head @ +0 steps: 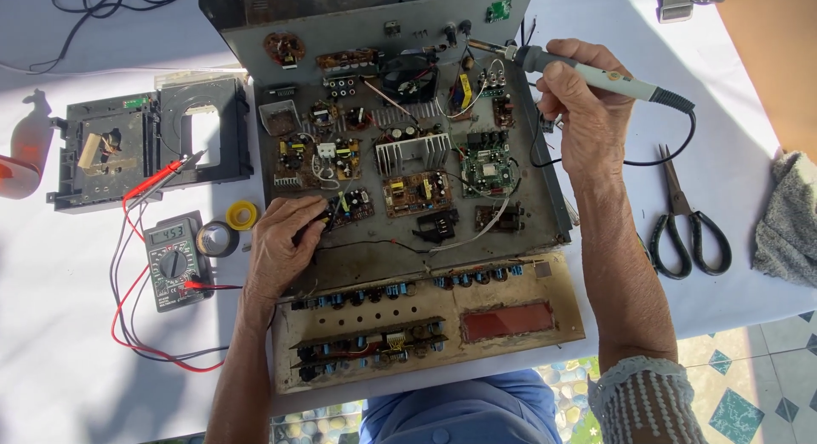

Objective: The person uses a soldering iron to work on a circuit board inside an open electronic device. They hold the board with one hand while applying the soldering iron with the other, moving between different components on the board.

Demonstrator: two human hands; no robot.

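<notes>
Head view. An opened electronics chassis [545,231] lies on a white-covered table [68,359], its inside filled with small circuit boards, a finned heat sink [412,151] at centre and a black fan [407,76] at the far side. A detached front panel [430,321] with rows of blue components lies along the near edge of the chassis.

The right hand [583,112] is raised over the far right corner of the chassis, fingers wrapped and pressed together around the grey handle of a soldering iron [587,72]. The iron lies nearly level, tip pointing left toward the far boards; its black cord loops down past the wrist.

The left hand [285,240] rests on the near left part of the chassis, fingers curled down against a small board [351,206]. Whether it pinches anything there cannot be determined; the fingertips are hidden.

Left of the chassis: a digital multimeter [174,262] with red and black leads, a roll of black tape [218,238] just beside it, a yellow roll [242,214], and a black disc-drive frame [153,138] further off. Right of the chassis: black-handled scissors [685,219] and a grey cloth [787,219] at the table's right edge.
</notes>
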